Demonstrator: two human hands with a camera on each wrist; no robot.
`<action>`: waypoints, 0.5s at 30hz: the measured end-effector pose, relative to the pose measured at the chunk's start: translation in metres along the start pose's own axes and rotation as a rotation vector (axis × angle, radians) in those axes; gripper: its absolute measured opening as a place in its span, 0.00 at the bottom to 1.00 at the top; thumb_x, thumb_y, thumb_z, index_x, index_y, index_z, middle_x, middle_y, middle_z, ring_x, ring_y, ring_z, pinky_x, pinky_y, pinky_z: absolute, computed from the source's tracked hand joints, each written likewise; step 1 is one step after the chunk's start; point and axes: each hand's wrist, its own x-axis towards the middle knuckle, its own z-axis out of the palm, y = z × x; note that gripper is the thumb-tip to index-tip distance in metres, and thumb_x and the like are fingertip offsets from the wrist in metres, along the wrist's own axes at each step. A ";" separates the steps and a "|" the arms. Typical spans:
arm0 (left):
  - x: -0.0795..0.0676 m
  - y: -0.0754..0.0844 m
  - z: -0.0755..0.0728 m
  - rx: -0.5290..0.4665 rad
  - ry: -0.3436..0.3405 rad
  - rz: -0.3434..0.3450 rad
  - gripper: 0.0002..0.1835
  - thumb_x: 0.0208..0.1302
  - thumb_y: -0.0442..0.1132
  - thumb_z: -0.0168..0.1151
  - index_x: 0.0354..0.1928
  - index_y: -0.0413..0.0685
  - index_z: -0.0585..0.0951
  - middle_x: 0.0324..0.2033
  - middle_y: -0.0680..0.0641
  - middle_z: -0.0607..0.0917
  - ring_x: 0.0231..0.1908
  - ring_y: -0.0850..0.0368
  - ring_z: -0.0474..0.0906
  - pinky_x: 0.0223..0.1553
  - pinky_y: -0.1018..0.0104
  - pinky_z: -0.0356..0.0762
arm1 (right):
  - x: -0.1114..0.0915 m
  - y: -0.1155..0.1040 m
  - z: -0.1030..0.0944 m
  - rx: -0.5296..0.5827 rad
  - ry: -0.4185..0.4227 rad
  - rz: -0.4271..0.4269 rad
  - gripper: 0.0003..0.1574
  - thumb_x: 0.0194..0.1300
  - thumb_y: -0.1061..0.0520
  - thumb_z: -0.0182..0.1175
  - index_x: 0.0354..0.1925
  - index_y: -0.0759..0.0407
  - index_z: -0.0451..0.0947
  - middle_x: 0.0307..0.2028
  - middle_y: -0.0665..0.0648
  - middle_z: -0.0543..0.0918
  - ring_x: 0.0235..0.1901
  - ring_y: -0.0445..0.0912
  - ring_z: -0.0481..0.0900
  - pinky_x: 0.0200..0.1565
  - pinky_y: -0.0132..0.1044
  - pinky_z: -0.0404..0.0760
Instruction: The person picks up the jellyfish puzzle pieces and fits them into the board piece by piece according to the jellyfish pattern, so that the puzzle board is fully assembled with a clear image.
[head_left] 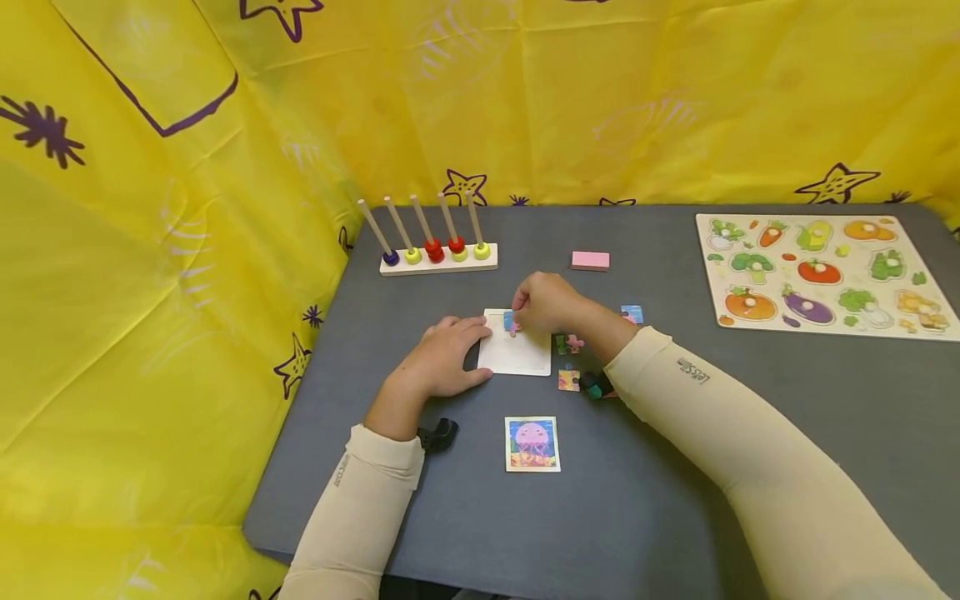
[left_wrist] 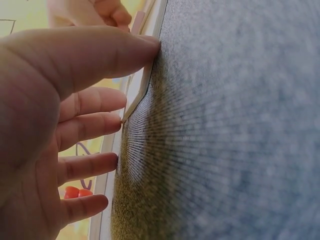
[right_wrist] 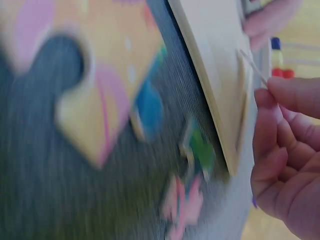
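A pale wooden puzzle tray [head_left: 516, 357] lies on the table in the head view. My left hand [head_left: 448, 357] rests at its left side, fingers and thumb spread; in the left wrist view the thumb [left_wrist: 115, 50] touches the tray's edge. Over the tray's upper part, my right hand [head_left: 546, 302] pinches a blue and pink jigsaw piece [head_left: 512, 322] between thumb and fingertips. The right wrist view shows that piece edge-on, tilted above the tray [right_wrist: 212, 75]. Loose jigsaw pieces lie right of the tray, among them a yellow one [head_left: 568, 380] and a green and pink one [head_left: 574, 343].
A jellyfish picture card [head_left: 532, 443] lies nearer the body. Behind the tray stand a peg rack [head_left: 438, 265] with coloured rings and a pink block [head_left: 590, 261]. A vegetable puzzle board [head_left: 817, 279] lies far right. Yellow cloth [head_left: 570, 108] hangs behind the table.
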 end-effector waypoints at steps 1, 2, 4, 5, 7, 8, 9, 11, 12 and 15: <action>0.000 0.000 0.000 -0.002 0.001 0.002 0.36 0.64 0.58 0.67 0.71 0.53 0.73 0.75 0.48 0.68 0.72 0.44 0.63 0.71 0.44 0.60 | 0.002 -0.002 0.003 -0.014 0.002 -0.002 0.05 0.66 0.56 0.67 0.36 0.56 0.87 0.33 0.54 0.85 0.37 0.49 0.78 0.39 0.39 0.77; 0.000 0.001 0.000 -0.006 0.004 0.004 0.36 0.64 0.57 0.68 0.71 0.53 0.73 0.75 0.48 0.68 0.72 0.44 0.63 0.71 0.44 0.60 | 0.004 -0.003 0.005 -0.029 0.006 -0.005 0.05 0.66 0.56 0.67 0.36 0.56 0.87 0.34 0.54 0.85 0.37 0.49 0.79 0.39 0.39 0.77; 0.000 0.001 0.001 -0.010 0.008 0.007 0.36 0.64 0.57 0.68 0.71 0.52 0.73 0.75 0.47 0.69 0.72 0.44 0.63 0.71 0.43 0.60 | 0.006 -0.006 0.010 -0.065 0.021 -0.012 0.06 0.67 0.55 0.66 0.35 0.56 0.87 0.34 0.54 0.86 0.37 0.50 0.79 0.40 0.40 0.77; 0.000 0.002 0.001 -0.012 0.008 0.006 0.36 0.64 0.57 0.68 0.71 0.53 0.73 0.74 0.47 0.69 0.72 0.44 0.63 0.71 0.44 0.60 | 0.006 -0.007 0.011 -0.083 0.032 -0.015 0.06 0.66 0.55 0.67 0.34 0.56 0.87 0.33 0.53 0.86 0.37 0.50 0.79 0.40 0.41 0.77; 0.001 0.002 0.002 -0.014 0.008 0.002 0.37 0.64 0.58 0.67 0.72 0.54 0.72 0.74 0.48 0.69 0.72 0.45 0.63 0.71 0.44 0.60 | 0.007 -0.009 0.014 -0.105 0.052 -0.013 0.07 0.66 0.55 0.67 0.32 0.55 0.87 0.32 0.53 0.86 0.37 0.50 0.80 0.40 0.42 0.77; 0.001 0.002 0.002 -0.016 0.008 0.000 0.37 0.64 0.58 0.67 0.73 0.54 0.71 0.74 0.49 0.69 0.71 0.45 0.64 0.71 0.44 0.60 | 0.008 -0.010 0.015 -0.113 0.061 -0.010 0.07 0.66 0.55 0.67 0.31 0.55 0.87 0.31 0.53 0.86 0.36 0.50 0.80 0.40 0.42 0.77; 0.001 0.002 0.002 -0.017 0.007 -0.002 0.38 0.64 0.58 0.67 0.73 0.55 0.70 0.74 0.49 0.69 0.72 0.45 0.63 0.71 0.44 0.60 | 0.008 -0.011 0.016 -0.120 0.069 -0.006 0.08 0.65 0.54 0.68 0.30 0.55 0.86 0.31 0.52 0.86 0.36 0.50 0.80 0.39 0.42 0.77; 0.001 0.002 0.002 -0.012 0.005 -0.005 0.40 0.64 0.60 0.66 0.75 0.56 0.69 0.74 0.49 0.69 0.72 0.45 0.63 0.71 0.44 0.60 | 0.009 -0.013 0.018 -0.130 0.080 -0.002 0.09 0.65 0.54 0.68 0.28 0.55 0.86 0.29 0.52 0.85 0.35 0.50 0.80 0.38 0.42 0.77; 0.001 0.003 0.002 -0.006 0.004 -0.004 0.40 0.64 0.61 0.66 0.76 0.56 0.68 0.75 0.49 0.68 0.72 0.45 0.63 0.71 0.43 0.60 | 0.010 -0.014 0.019 -0.135 0.080 0.000 0.09 0.65 0.54 0.69 0.28 0.54 0.85 0.29 0.52 0.85 0.34 0.50 0.79 0.37 0.42 0.76; 0.000 0.002 0.002 0.015 0.001 0.000 0.41 0.65 0.62 0.64 0.77 0.58 0.67 0.75 0.48 0.67 0.72 0.44 0.62 0.71 0.42 0.60 | 0.012 -0.017 0.020 -0.146 0.082 0.008 0.10 0.65 0.54 0.69 0.27 0.55 0.85 0.29 0.53 0.85 0.34 0.51 0.79 0.36 0.42 0.76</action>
